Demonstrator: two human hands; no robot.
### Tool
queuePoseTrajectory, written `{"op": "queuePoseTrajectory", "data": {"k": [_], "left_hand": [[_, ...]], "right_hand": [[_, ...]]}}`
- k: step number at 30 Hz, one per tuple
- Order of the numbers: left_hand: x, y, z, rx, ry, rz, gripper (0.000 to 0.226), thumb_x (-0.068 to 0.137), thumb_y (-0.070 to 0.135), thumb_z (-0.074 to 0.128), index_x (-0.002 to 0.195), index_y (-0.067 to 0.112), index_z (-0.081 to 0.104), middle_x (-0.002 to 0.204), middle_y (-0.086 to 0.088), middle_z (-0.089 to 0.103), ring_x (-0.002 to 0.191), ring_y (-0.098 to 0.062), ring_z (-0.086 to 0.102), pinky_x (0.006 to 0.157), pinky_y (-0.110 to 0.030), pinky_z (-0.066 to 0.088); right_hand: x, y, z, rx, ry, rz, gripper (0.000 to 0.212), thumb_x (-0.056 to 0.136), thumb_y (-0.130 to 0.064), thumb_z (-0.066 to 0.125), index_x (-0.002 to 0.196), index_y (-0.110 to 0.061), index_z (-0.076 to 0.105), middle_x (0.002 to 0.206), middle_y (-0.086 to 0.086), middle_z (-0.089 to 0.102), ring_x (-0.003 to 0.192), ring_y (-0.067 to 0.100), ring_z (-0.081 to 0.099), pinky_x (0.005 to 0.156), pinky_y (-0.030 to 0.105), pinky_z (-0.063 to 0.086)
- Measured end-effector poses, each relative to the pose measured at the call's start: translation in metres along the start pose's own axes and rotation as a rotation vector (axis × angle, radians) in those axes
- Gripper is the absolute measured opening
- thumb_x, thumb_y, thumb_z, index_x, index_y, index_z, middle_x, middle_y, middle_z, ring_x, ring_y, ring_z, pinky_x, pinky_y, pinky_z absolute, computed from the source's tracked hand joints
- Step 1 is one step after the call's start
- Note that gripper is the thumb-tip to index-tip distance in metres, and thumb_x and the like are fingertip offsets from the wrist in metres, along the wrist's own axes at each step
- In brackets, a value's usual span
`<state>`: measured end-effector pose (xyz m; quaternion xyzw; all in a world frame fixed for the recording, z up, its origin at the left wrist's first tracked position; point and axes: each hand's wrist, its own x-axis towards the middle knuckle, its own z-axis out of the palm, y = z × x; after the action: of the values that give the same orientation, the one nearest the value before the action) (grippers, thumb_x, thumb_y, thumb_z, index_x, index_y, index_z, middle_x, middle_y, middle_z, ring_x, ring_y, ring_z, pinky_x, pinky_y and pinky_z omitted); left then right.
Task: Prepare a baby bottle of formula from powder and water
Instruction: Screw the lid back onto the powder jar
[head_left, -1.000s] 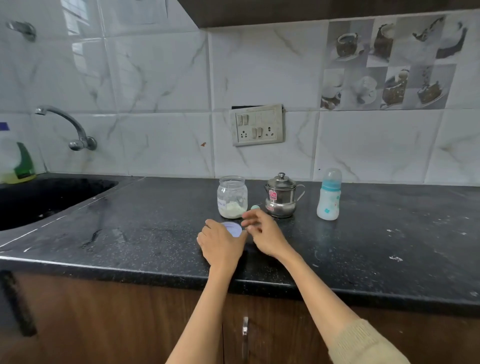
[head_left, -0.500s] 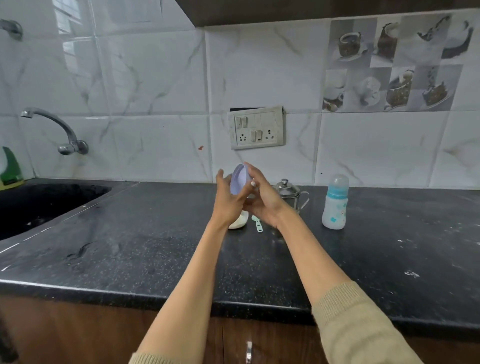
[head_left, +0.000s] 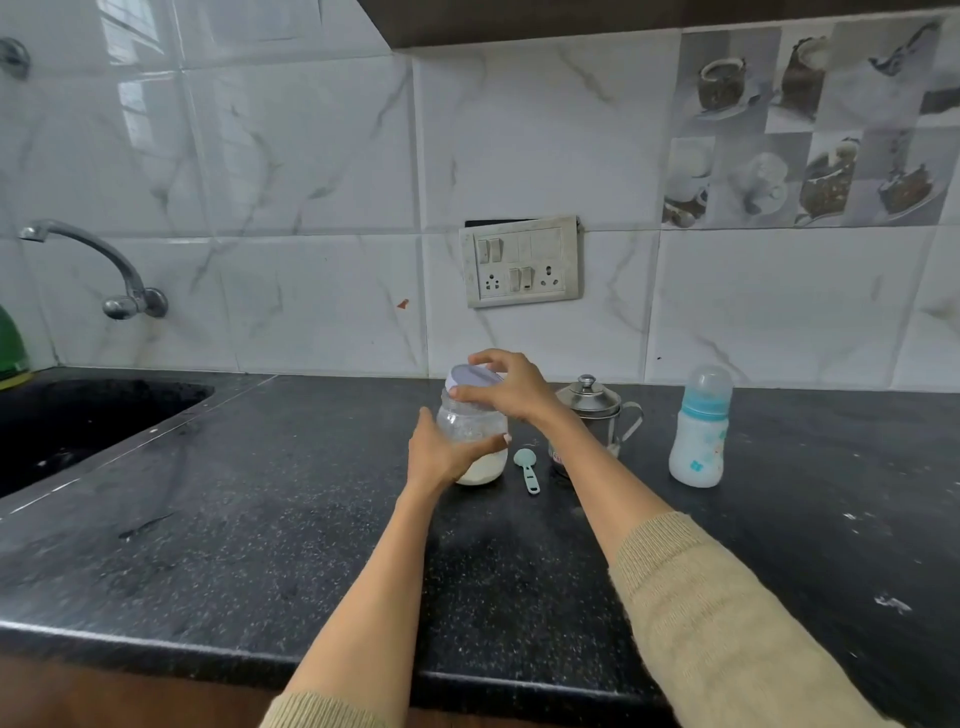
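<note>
A person's left hand (head_left: 439, 453) grips a glass jar (head_left: 474, 441) of white powder on the dark bench (head_left: 260, 545) while the right hand (head_left: 511, 387) holds its pale lid (head_left: 470, 375) over the mouth; a scoop (head_left: 526, 467), steel pot (head_left: 592, 410) and capped baby bottle (head_left: 698, 431) stand to the right

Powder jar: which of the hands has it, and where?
Both. The left hand wraps the powder jar around its glass body; the right hand grips the lid by its rim, on the jar's mouth.
</note>
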<state>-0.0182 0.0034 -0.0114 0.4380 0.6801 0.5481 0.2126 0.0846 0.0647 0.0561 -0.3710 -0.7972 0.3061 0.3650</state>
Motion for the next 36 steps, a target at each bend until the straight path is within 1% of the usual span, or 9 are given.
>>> {"op": "queuePoseTrajectory", "data": {"k": [2,6,13,17,22,26,29,32,36], "left_hand": [[0.003,-0.005,0.001,-0.006,0.036,0.025,0.097,0.045,0.056,0.084,0.124,0.012,0.048,0.122,-0.005,0.059,0.109,-0.022,0.057,0.087,-0.035,0.05],[0.005,-0.008,0.002,-0.031,0.067,0.067,0.074,0.053,0.048,0.085,0.113,0.017,0.056,0.109,0.0,0.064,0.098,-0.018,0.06,0.078,-0.029,0.048],[0.002,-0.005,0.005,0.034,0.129,0.062,0.088,0.047,0.051,0.086,0.119,0.013,0.053,0.11,0.0,0.061,0.099,-0.018,0.058,0.074,-0.027,0.044],[0.0,-0.003,0.008,0.044,0.146,0.037,0.094,0.042,0.055,0.085,0.12,0.014,0.051,0.115,-0.001,0.06,0.104,-0.02,0.058,0.079,-0.032,0.048],[-0.003,0.0,0.011,0.052,0.161,0.029,0.096,0.039,0.057,0.085,0.115,0.016,0.045,0.116,-0.002,0.057,0.107,-0.022,0.056,0.079,-0.035,0.047],[-0.003,-0.001,0.009,0.054,0.157,0.045,0.094,0.033,0.063,0.083,0.106,0.019,0.043,0.109,-0.001,0.056,0.102,-0.022,0.057,0.081,-0.041,0.051],[-0.003,0.0,0.008,0.078,0.164,0.053,0.096,0.031,0.065,0.082,0.105,0.018,0.043,0.109,0.0,0.055,0.102,-0.021,0.056,0.082,-0.043,0.051],[-0.002,0.001,0.009,0.098,0.17,0.058,0.091,0.034,0.062,0.084,0.102,0.018,0.043,0.105,0.001,0.054,0.097,-0.021,0.055,0.076,-0.039,0.05],[-0.001,0.001,0.007,0.105,0.158,0.066,0.084,0.038,0.056,0.086,0.099,0.017,0.043,0.099,0.002,0.053,0.089,-0.018,0.053,0.068,-0.034,0.045]], "right_hand": [[0.007,0.001,0.003,-0.03,-0.064,0.002,0.063,0.067,-0.039,0.082,0.123,-0.023,0.059,0.129,0.002,0.055,0.123,0.016,0.05,0.09,0.026,0.039],[0.017,-0.006,-0.002,-0.096,-0.168,0.015,0.06,0.066,-0.038,0.083,0.12,-0.022,0.061,0.128,0.006,0.055,0.11,0.014,0.052,0.085,0.026,0.039],[0.028,-0.026,-0.018,-0.357,-0.374,0.08,0.056,0.069,-0.034,0.082,0.12,-0.024,0.062,0.134,0.002,0.052,0.113,0.019,0.051,0.085,0.028,0.041],[0.033,-0.036,-0.014,-0.561,-0.326,0.1,0.064,0.06,-0.051,0.081,0.116,-0.024,0.063,0.119,-0.002,0.059,0.106,0.019,0.056,0.09,0.035,0.048],[0.033,-0.047,-0.001,-0.982,-0.168,0.133,0.085,0.054,-0.09,0.051,0.092,-0.014,0.059,0.084,0.001,0.056,0.079,0.02,0.055,0.063,0.027,0.039],[0.033,-0.05,0.006,-1.035,-0.138,0.224,0.099,0.057,-0.097,0.028,0.097,-0.013,0.063,0.091,0.004,0.059,0.072,0.019,0.057,0.057,0.023,0.04],[0.033,-0.061,-0.008,-0.968,-0.349,0.242,0.095,0.064,-0.085,0.05,0.128,-0.015,0.052,0.127,0.006,0.056,0.1,0.025,0.06,0.076,0.03,0.046],[0.034,-0.069,-0.016,-0.956,-0.483,0.132,0.071,0.069,-0.056,0.071,0.127,-0.019,0.055,0.128,0.003,0.055,0.089,0.021,0.065,0.078,0.031,0.055],[0.044,-0.069,-0.011,-0.887,-0.592,0.078,0.058,0.067,-0.024,0.078,0.122,-0.029,0.057,0.125,-0.001,0.053,0.11,0.023,0.057,0.091,0.04,0.054]]}}
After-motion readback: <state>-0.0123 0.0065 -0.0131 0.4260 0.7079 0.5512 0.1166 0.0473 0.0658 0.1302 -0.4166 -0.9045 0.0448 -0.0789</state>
